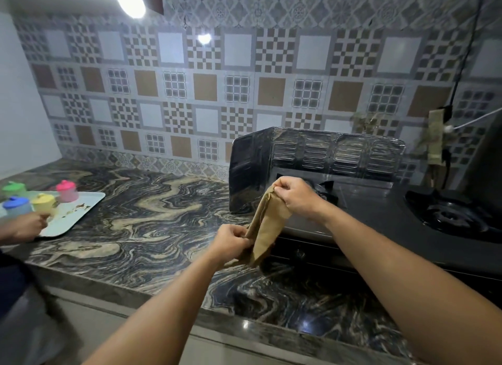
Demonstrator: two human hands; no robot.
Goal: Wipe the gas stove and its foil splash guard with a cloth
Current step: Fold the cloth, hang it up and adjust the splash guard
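Note:
A tan cloth point(267, 226) hangs stretched between both my hands, in front of the stove's left end. My right hand point(294, 197) pinches its upper edge; my left hand point(232, 242) grips its lower part just above the counter edge. The dark gas stove point(380, 215) stands on the marble counter at the right, its right burner point(451, 215) in full view and its left burner partly hidden behind my right hand. The foil splash guard point(336, 154) stands folded around the stove's back and left side.
The marble counter point(141, 215) runs to the left. A white tray point(87, 204) at far left carries several small jars with coloured lids, and another person's hand point(30, 224) rests at it. A cable point(459, 73) hangs down the patterned tile wall at the right.

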